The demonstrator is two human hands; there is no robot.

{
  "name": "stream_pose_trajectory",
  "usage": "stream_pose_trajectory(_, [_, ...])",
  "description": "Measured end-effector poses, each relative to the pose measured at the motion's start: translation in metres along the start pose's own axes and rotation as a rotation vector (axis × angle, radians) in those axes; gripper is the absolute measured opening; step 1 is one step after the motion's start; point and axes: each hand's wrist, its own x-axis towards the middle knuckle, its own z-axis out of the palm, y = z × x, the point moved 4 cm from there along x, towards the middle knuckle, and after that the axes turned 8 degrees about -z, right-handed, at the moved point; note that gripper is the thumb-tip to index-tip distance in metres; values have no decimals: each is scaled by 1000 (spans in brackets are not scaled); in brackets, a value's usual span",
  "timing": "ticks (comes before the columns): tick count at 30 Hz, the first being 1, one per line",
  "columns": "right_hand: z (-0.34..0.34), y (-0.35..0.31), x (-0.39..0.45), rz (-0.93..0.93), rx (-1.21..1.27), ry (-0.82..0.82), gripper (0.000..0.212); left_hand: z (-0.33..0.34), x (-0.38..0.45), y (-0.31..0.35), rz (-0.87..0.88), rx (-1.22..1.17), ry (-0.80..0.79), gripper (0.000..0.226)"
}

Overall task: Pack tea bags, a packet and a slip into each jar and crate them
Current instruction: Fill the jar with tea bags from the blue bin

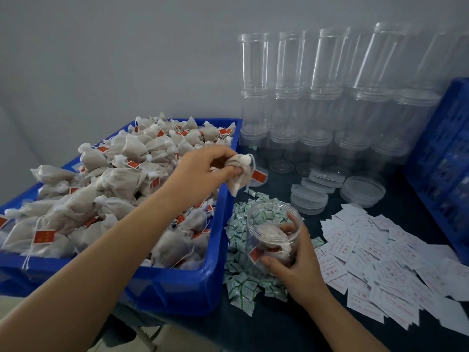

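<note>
Left grip (205,166): tea bag (239,174) | right grip (297,265): jar (272,232)

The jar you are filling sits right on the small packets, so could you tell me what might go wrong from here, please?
1. The jar rests on loose green-printed packets, steadied only by the right hand; it may tip as bags drop in.
2. The left hand holds a tea bag whose red tag dangles on its string; it might snag on the jar rim.
3. The bin is heaped above its wall, so bags may spill out.
</note>
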Motion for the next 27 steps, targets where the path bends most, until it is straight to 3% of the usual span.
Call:
stream_pose_trajectory(10, [-1,4,1,-10,21,5,90,41,-9,14,46,-121,-137,22])
stream_pose_trajectory(16, [-1,8,3,-9,66,15,96,54,-14,14,94,-49,-227,23])
stream_pose_trajectory(27, [-1,12,2,0,60,7,98,65,-20,22,261,69,-240,19])
